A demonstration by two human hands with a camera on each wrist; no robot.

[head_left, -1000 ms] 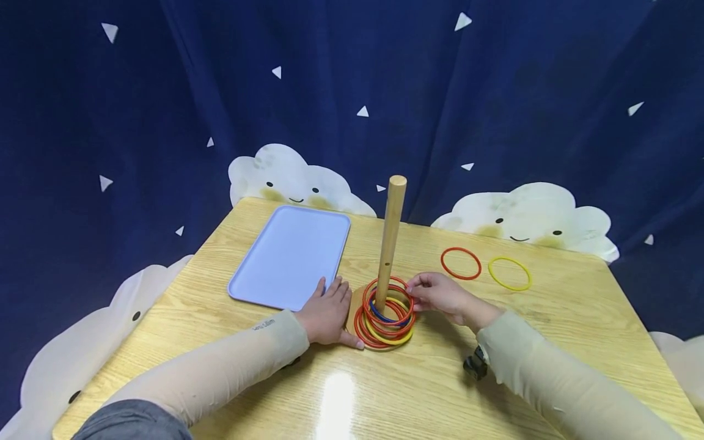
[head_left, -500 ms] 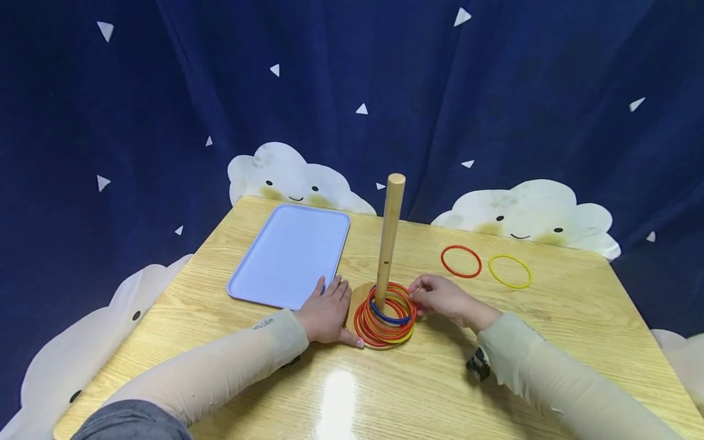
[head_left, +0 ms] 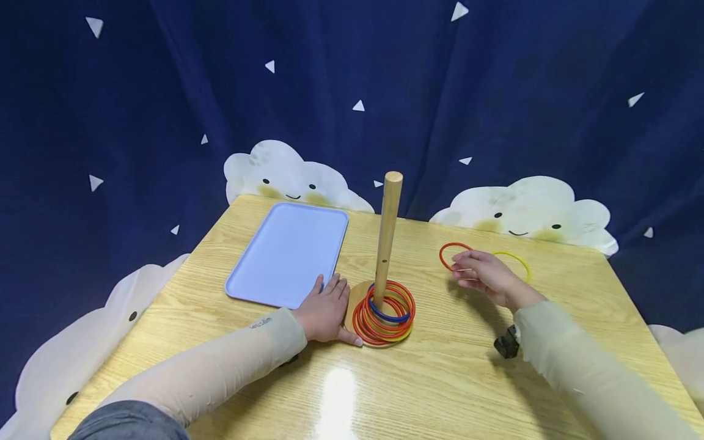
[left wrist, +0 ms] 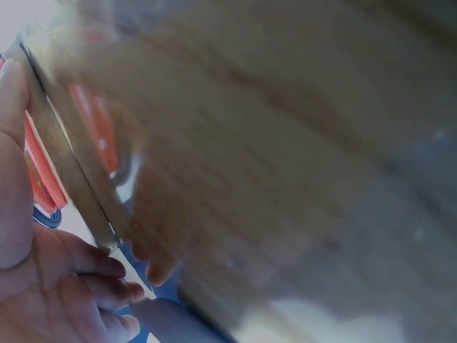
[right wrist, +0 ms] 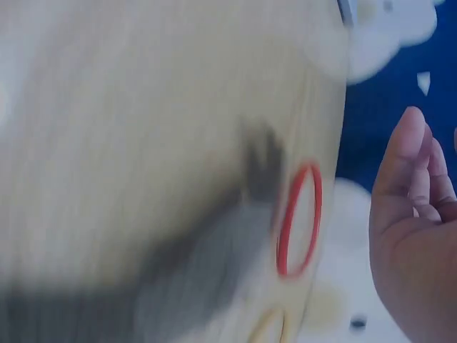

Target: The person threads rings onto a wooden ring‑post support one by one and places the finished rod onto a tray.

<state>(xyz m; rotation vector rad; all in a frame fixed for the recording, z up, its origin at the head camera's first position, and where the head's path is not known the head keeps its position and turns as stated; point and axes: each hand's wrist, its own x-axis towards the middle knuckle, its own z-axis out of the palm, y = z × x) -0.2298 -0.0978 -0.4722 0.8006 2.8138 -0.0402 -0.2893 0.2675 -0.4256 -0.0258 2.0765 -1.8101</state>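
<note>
A wooden post [head_left: 388, 232] stands upright on a round wooden base [head_left: 357, 297]. Red and yellow rings [head_left: 363, 330] lie stacked around its foot, with a blue ring [head_left: 399, 320] among them. My left hand [head_left: 324, 310] rests at the base's left side, fingers spread, thumb tip at its front edge. Off to the right, my right hand [head_left: 492, 276] hovers with nothing in its fingers. It partly covers a loose red ring [head_left: 454, 244] and a loose yellow ring [head_left: 526, 267]; the right wrist view shows the red ring [right wrist: 285, 236] lying apart from that hand.
A light blue tray [head_left: 288, 253] lies left of the post, its near right corner by my left fingers. The wooden table [head_left: 418, 391] ends at the back against a dark blue curtain [head_left: 308, 36] with white clouds. The left wrist view is mostly blurred.
My right hand has let go of a red ring, which dropped onto the stack around the post. It has since moved right to the loose rings. My left hand has stayed put.
</note>
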